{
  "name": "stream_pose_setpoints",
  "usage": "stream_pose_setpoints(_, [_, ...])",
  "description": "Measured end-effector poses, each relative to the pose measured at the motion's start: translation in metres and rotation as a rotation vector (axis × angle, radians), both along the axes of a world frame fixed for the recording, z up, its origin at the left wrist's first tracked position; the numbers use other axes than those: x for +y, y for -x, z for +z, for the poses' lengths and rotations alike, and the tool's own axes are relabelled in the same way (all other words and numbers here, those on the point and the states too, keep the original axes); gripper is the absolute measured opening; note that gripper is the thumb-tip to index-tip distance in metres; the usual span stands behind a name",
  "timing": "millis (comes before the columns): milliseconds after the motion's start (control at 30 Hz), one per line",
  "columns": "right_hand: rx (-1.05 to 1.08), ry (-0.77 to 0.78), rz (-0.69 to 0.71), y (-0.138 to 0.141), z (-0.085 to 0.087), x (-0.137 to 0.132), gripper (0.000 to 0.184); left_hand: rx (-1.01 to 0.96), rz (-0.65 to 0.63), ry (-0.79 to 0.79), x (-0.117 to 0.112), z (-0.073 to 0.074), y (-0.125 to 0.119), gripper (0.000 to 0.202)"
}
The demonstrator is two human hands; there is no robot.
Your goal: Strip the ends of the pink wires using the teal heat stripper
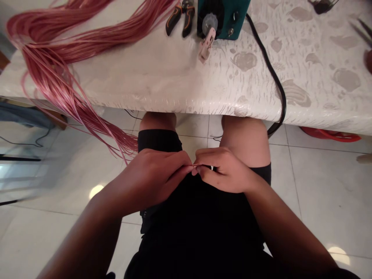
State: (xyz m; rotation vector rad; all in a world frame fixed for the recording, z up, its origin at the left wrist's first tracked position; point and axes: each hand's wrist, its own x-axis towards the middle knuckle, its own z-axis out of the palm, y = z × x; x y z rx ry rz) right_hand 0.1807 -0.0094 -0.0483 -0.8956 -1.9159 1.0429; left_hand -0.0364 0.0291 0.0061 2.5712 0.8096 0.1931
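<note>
My left hand (159, 170) and my right hand (222, 166) meet over my lap, fingertips almost touching. Between them runs the short visible piece of a thin reddish wire (193, 166), and both hands pinch it. A long bundle of pinkish-red wires (95, 48) lies on the table and droops over its front edge. Its lower ends reach down to my left hand, which hides where they go. Whether the pinched wire belongs to the bundle is hidden by my fingers.
A patterned cloth covers the table (162, 77). On it are pliers (188, 19) with black and orange handles, and a teal box (236, 19) with a pale clip (207, 44) at its front. A black cable (270, 66) hangs over the edge. Something red (329, 134) is below.
</note>
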Motion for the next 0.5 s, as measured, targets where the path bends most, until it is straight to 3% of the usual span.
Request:
stream_pose_setpoints(300, [-0.052,0.017,-0.04,0.0018,-0.0007,-0.0004,0.014,0.016,-0.005,0.033,-0.0017,-0.0017,-0.002,0.022])
stream_pose_setpoints(500, [-0.056,-0.01,0.016,0.0017,-0.002,0.0005,0.025,-0.002,-0.027,-0.001,-0.0004,-0.0052,-0.0027,0.022])
